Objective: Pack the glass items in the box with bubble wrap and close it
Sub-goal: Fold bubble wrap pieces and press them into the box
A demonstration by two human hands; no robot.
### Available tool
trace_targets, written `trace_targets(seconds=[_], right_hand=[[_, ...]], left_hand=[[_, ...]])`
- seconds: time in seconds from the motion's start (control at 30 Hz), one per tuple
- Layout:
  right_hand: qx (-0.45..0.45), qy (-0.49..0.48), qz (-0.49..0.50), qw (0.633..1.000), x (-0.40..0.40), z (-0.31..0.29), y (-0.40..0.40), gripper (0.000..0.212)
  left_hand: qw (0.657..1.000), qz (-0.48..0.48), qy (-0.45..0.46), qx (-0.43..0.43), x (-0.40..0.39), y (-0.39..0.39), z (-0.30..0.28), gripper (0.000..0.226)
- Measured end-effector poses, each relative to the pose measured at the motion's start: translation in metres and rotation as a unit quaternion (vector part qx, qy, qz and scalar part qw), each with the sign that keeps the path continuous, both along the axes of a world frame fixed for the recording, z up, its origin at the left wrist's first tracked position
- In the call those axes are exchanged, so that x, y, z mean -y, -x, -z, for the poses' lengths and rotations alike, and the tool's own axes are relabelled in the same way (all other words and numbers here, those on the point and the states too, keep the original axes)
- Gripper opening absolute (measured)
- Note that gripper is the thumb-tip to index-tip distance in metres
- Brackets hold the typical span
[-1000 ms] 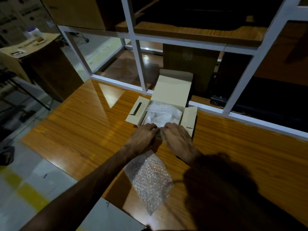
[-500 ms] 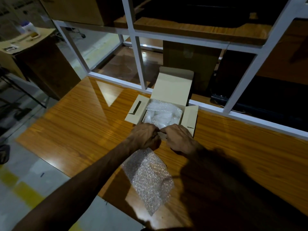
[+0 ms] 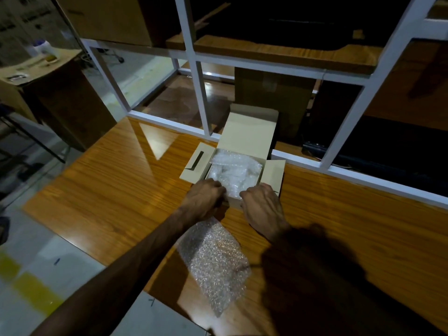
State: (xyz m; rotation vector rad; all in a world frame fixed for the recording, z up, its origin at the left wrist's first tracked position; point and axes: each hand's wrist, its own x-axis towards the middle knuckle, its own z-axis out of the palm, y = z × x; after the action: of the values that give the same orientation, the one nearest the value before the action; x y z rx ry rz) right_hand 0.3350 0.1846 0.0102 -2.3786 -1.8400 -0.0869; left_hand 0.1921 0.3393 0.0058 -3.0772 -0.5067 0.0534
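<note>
Both hands at the box's near edge. Left hand [image 3: 206, 195]: knuckles up, fingers curled over the near left corner; whether they pinch cardboard or wrap I cannot tell. Right hand [image 3: 263, 204]: fingers bent over the near right corner; grip likewise unclear. Change: half a second ago my hands met at the middle of the near edge; now they sit apart, one per corner.

Box [image 3: 251, 139]: open on the tabletop [image 3: 109, 204], rear lid upright, left flap [image 3: 196, 163] and right flap [image 3: 274, 175] spread outward.

Wrapped glass items [image 3: 236, 169]: inside the box, bubble wrap bundled over them.

Spare bubble wrap sheet [image 3: 215, 263]: flat on the tabletop, just nearer me than the box.

Judgement: packing appears complete; closing the flaps comes next.
</note>
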Motion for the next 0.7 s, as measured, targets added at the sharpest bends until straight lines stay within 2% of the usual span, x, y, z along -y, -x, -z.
trace_targets(seconds=[0.1,0.23,0.47,0.53,0.7], right_hand=[[0.027,0.048,0.003,0.998,-0.004,0.001,-0.001,0.011],[-0.018,0.109,0.004,0.994,-0.012,-0.004,-0.008,0.01],[-0.043,0.205,-0.008,0.978,-0.02,-0.008,-0.018,0.037],[-0.053,0.194,-0.003,0.98,-0.021,-0.011,-0.018,0.034],[-0.081,0.091,0.0,0.992,-0.012,-0.012,-0.023,0.022]], left_hand=[[0.999,-0.022,-0.03,-0.009,-0.006,0.005,0.001,0.02],[0.998,-0.032,-0.025,-0.051,-0.006,0.0,-0.003,0.017],[0.991,-0.019,-0.04,-0.125,-0.012,-0.01,-0.009,0.024],[0.991,-0.018,-0.031,-0.125,-0.012,-0.011,-0.012,0.026],[0.996,-0.038,0.021,-0.08,-0.011,-0.007,-0.018,0.034]])
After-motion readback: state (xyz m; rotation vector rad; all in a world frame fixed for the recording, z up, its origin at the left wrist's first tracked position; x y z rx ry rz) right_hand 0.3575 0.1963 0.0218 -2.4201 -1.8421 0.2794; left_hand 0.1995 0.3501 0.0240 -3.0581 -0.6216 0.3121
